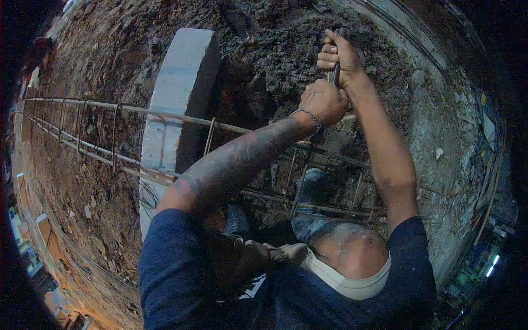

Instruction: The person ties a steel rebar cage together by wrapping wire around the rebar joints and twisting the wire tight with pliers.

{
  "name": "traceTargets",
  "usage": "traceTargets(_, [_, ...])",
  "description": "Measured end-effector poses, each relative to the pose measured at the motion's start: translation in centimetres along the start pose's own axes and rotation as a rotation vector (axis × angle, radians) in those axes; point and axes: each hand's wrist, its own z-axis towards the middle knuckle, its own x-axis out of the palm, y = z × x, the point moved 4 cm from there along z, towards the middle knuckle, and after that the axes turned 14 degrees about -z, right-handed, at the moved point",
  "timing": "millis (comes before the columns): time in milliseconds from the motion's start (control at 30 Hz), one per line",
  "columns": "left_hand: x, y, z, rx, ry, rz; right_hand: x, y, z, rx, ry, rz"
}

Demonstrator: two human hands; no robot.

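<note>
My left hand [324,102], at the end of a tattooed forearm with a cord bracelet, is closed around the near end of a slim metal tool [335,76]. Just beyond it, my right hand [341,55] grips the same tool farther up; its exact kind is hidden by the fingers. Below my hands runs a rebar cage [185,118] of long steel bars with tied stirrups, crossing from the far left toward the right under my left forearm. My knee and lower leg show beneath the arms, beside the cage.
A pale, long rectangular block [173,78] lies under the cage on the left, with a loop of thin wire [148,194] by it. Rough dug soil [268,37] surrounds it. A grey strip of ground [433,136] with rubble runs along the right. Lit lamps show at lower right.
</note>
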Motion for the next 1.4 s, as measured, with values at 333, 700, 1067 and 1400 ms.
traceTargets(333, [1.9, 1.5, 1.3, 0.037, 0.157, 0.200, -2.7, -2.7, 1.3, 0.118, -0.015, 0.032])
traceTargets(700, [-0.4, -0.3, -1.1, -0.260, -0.018, -0.061, 2.2, 1.8, -1.7, -0.067, -0.462, -0.717])
traceTargets(1067, [-2.2, -1.9, -1.8, -0.051, 0.335, -0.653, 1.7, 4.7, -6.5, -0.329, -0.321, -0.378])
traceTargets(1400, [-1.7, -2.0, -2.1, -0.061, 0.595, -1.117, 2.9, 5.3, -7.9, -0.456, -0.420, -0.409])
